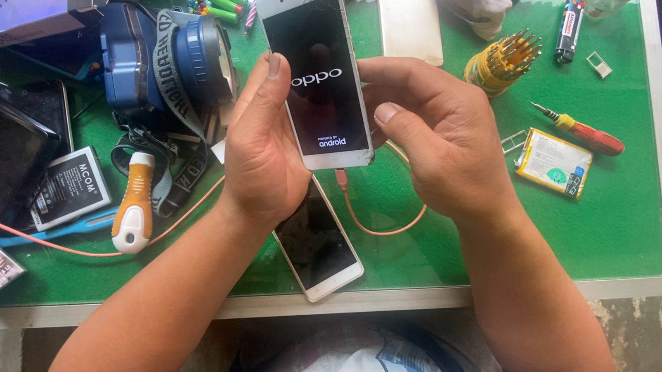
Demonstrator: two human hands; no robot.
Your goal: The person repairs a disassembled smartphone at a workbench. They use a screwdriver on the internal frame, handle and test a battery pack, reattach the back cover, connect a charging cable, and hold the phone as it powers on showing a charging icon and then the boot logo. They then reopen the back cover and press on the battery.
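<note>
White smartphone (316, 71) sits at the centre of the frame, upright and slightly tilted, its dark screen lit with white lettering, held above the green table (616, 212). Nearest the lower edge, the two forearms rise from the bottom of the picture toward it. The left hand (260, 148) wraps the phone's left edge from below, palm behind the lower part of the body and thumb laid up along the side, its tip touching the frame near mid-height. The right hand (434, 145) closes on the right edge, thumb bent toward the lower right corner and fingers curled behind; both hands are pressed onto the phone, not spread. A pink cable (369, 227) runs from the phone's bottom end and loops over the table below the hands. Just under the left wrist a second white phone (317, 242) lies flat, screen dark, near the table's front edge. Farther right lie a yellow battery (553, 162) and a red-handled screwdriver (586, 132). At the left, an orange-and-white handled tool (132, 204). In the upper left, a blue headlamp (167, 59).
</note>
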